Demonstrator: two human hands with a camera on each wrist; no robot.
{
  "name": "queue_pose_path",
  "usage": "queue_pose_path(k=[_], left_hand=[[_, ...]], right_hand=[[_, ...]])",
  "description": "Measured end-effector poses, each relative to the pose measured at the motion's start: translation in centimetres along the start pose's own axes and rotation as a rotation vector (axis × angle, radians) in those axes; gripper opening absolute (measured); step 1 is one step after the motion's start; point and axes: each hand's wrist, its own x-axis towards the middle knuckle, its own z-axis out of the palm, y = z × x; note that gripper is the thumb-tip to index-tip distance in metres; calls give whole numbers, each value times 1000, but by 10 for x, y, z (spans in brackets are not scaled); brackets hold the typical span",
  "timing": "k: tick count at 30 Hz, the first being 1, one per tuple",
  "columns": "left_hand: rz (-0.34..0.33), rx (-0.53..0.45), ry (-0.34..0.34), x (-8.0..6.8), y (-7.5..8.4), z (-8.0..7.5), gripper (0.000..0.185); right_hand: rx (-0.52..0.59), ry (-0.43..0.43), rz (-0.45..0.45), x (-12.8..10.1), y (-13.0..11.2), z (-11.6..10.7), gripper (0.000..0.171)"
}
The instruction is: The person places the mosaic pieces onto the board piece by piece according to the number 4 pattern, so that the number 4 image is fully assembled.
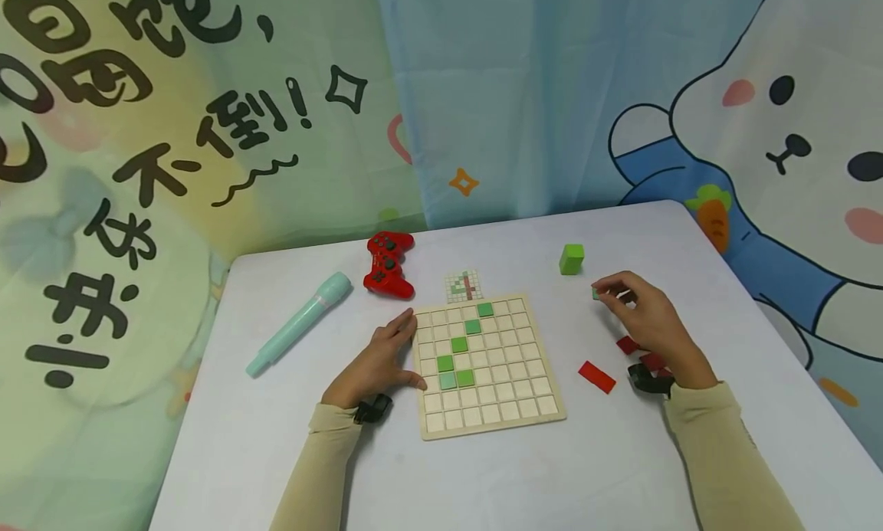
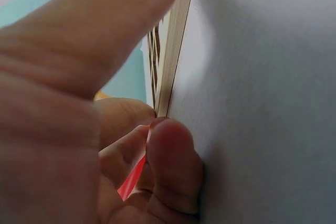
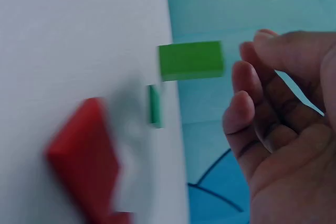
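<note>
The wooden grid board [image 1: 493,433] lies on the table, with several green squares [image 1: 459,345] in its cells. My left hand [image 1: 372,366] rests against the board's left edge, thumb and fingers spread. In the left wrist view, fingertips [image 2: 170,140] touch the board's side [image 2: 176,51]. My right hand [image 1: 645,316] hovers over the table at the right, fingers loosely bent. A small green tile [image 3: 154,106] lies below its fingertips, apart from them in the right wrist view. Beyond stands a green block [image 1: 571,260]. A red tile [image 1: 597,377] lies between board and right hand.
More red pieces [image 1: 628,345] lie beneath the right hand. A small pattern card [image 1: 464,286] sits behind the board. To the left are a red game controller [image 1: 388,265] and a mint-green cylinder [image 1: 300,324]. A printed curtain [image 1: 483,94] hangs behind the table.
</note>
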Motion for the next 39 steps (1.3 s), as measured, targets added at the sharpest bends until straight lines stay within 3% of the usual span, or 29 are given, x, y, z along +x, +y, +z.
queue_pose_path(k=[8,14,21,39], left_hand=[[4,-8,10,-1,0,-1,122],[-9,7,-6,-5,-1,-1,122],[1,-17,-4,-6,0,-1,122],[4,-26,-1,-3,2,-1,121]], right_hand=[[-7,12,46,7,18,12,25],[-88,-57,162,8,23,21,45],[-135,-101,198,7,25,25,59],[-179,-114,161,7,24,20,34]])
